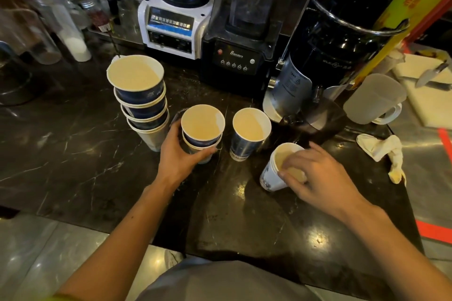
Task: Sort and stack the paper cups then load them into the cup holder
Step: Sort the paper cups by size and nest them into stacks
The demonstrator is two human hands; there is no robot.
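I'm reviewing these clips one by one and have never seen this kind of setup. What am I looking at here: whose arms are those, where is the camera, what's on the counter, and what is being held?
There is no machine here. A person wears one wide-angle camera on the head, looking down at their own bare arms, so the single picture shows what they see.

On the dark marble counter stand paper cups: a tall stack on the left, a short stack in the middle, and a single blue cup beside it. The left hand wraps around the short stack. The right hand grips the rim of a white cup, which is tilted.

Behind the cups are two blenders, one white and one black, and a dark machine. To the right are a frosted jug, a crumpled cloth and a knife on a cutting board. I see no cup holder.
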